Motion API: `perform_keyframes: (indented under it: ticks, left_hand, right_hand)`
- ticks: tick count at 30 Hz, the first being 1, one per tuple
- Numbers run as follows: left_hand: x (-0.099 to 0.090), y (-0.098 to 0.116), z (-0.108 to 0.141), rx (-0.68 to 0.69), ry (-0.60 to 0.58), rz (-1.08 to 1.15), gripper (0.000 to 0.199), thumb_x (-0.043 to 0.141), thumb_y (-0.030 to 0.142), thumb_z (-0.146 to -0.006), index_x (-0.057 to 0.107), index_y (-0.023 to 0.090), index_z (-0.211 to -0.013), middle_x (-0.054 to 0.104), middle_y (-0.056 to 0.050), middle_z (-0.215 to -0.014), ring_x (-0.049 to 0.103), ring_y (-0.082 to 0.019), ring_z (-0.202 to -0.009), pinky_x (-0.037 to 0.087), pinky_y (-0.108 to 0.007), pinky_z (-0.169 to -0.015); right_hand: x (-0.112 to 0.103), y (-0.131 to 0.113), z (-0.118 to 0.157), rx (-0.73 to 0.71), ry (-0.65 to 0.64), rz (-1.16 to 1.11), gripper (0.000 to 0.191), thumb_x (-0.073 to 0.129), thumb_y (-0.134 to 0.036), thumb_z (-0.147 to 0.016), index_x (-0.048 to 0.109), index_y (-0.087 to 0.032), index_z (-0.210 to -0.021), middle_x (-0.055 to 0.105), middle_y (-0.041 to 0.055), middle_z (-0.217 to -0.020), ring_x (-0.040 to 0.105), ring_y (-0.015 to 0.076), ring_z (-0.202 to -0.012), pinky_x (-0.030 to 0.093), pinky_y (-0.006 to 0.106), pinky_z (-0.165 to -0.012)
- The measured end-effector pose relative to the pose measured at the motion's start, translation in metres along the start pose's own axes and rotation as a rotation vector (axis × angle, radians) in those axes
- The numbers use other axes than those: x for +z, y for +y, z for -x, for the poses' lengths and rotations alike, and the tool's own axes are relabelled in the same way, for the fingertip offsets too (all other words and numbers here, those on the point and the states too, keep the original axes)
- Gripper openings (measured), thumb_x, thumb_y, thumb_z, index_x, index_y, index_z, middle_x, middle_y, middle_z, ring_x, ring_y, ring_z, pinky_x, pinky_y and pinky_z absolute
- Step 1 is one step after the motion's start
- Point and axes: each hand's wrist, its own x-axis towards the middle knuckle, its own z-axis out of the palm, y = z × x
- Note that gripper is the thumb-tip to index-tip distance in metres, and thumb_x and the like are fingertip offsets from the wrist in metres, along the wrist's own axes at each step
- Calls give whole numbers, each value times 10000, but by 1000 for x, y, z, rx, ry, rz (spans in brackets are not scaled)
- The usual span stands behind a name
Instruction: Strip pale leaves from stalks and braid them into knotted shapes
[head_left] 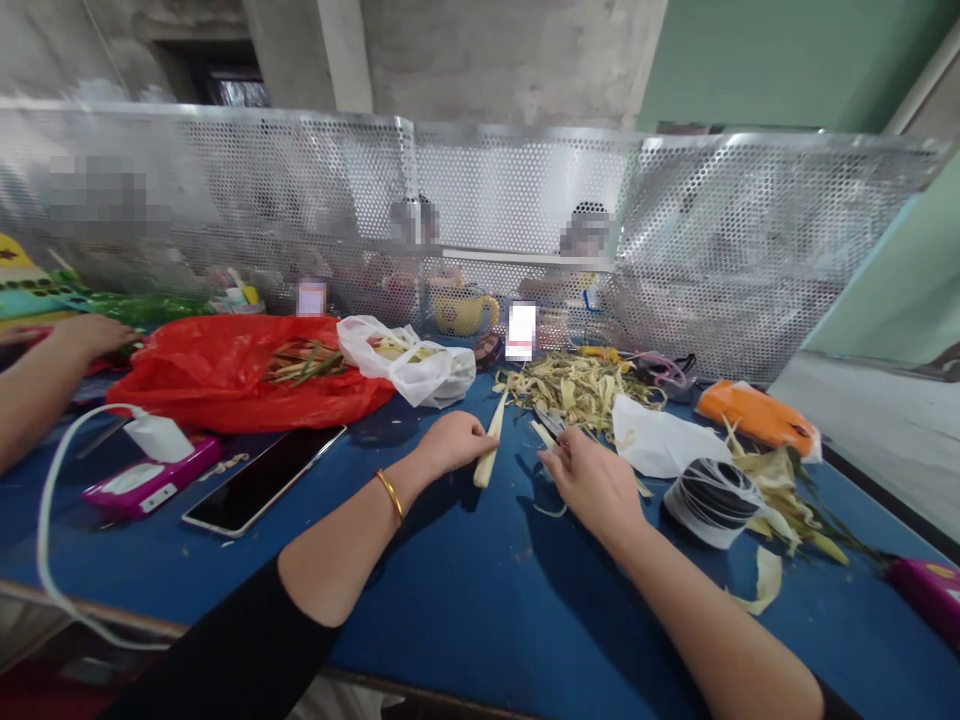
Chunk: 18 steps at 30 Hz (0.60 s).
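My left hand (454, 445), with a gold bangle at the wrist, pinches a pale strip of dried corn husk (491, 445) that stands out above and below the fingers. To its right, my right hand (596, 485) is closed round scissors, whose dark metal blades (550, 421) point up and left. The handles are hidden in the palm. A short husk piece (541, 434) lies by the blades, and I cannot tell whether the fingers touch it. Just beyond is a heap of husk scraps (577, 390). The two hands are apart.
A spool of grey and black cord (712, 502) stands at the right beside loose husks (787, 490). Red (217, 375) and white bags (431, 375), a phone (262, 482) and a purple power strip (150, 480) lie left. A perforated metal screen (517, 190) closes the back. Another person's hand (86, 340) is far left.
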Motion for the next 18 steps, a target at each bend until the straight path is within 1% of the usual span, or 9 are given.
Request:
perform_keyframes:
  ticks: [2, 4, 7, 9, 11, 12, 13, 16, 18]
  left_hand:
    - [1, 7, 5, -20, -9, 321, 279, 593, 428, -743, 566, 192, -597, 541, 15, -510, 497, -126, -484, 320, -237, -479]
    - [3, 15, 12, -69, -59, 623, 270, 625, 425, -720, 529, 195, -617, 490, 43, -478, 450, -108, -441, 288, -225, -438]
    - [9, 25, 23, -73, -123, 821, 298, 676, 434, -679, 507, 195, -622, 476, 57, -471, 413, -87, -415, 251, -210, -416]
    - [13, 29, 28, -67, -176, 864, 328, 679, 461, -678, 497, 195, -616, 477, 56, -478, 394, -77, -407, 245, -207, -415]
    - [17, 29, 30, -44, -228, 878, 377, 643, 529, -710, 497, 194, -616, 497, 43, -500, 405, -82, -413, 249, -212, -418]
    - [18, 29, 30, -19, -212, 864, 404, 614, 565, -730, 503, 193, -620, 513, 33, -514, 424, -90, -425, 259, -216, -424]
    - [19, 29, 29, 18, -148, 827, 425, 588, 591, -749, 518, 190, -629, 531, 22, -531, 451, -101, -448, 279, -222, -437]
    - [17, 28, 29, 183, 217, 657, 411, 564, 575, -794, 595, 177, -697, 599, -1, -625, 535, -135, -592, 371, -233, -550]
    - [13, 29, 30, 294, 344, 633, 374, 557, 527, -825, 643, 169, -757, 642, -13, -717, 566, -149, -702, 407, -237, -647]
  right_hand:
    - [-1, 3, 0, -124, 173, -33, 338, 607, -384, -858, 606, -152, -1105, 652, 162, -1061, 605, 320, -980, 444, 395, -785]
    - [-2, 3, 0, -295, 253, -133, 358, 624, -324, -846, 589, -173, -1169, 619, 153, -1155, 572, 308, -1068, 449, 419, -879]
    - [-3, -2, 3, -553, 208, -257, 337, 568, -180, -853, 589, -197, -1190, 643, 111, -1114, 590, 246, -1030, 476, 367, -872]
    - [-4, -6, 6, -639, 191, -277, 287, 513, -131, -868, 627, -202, -1121, 667, 98, -1054, 606, 228, -962, 479, 353, -837]
    - [-6, -8, 8, -602, 215, -356, 223, 474, -143, -899, 662, -214, -995, 685, 88, -985, 615, 215, -896, 477, 348, -803]
    - [-8, -9, 9, -544, 232, -439, 201, 474, -170, -912, 666, -221, -937, 688, 82, -953, 617, 209, -873, 476, 343, -791]
    - [-10, -9, 10, -468, 249, -546, 178, 488, -206, -919, 663, -226, -898, 687, 76, -926, 618, 205, -858, 478, 338, -783]
    - [-16, -11, 11, -166, 314, -945, 81, 591, -294, -873, 641, -230, -860, 674, 48, -847, 613, 192, -798, 491, 314, -744]
    - [-19, -12, 10, 27, 367, -1162, 100, 653, -326, -818, 633, -229, -829, 655, 18, -775, 592, 171, -726, 491, 290, -694]
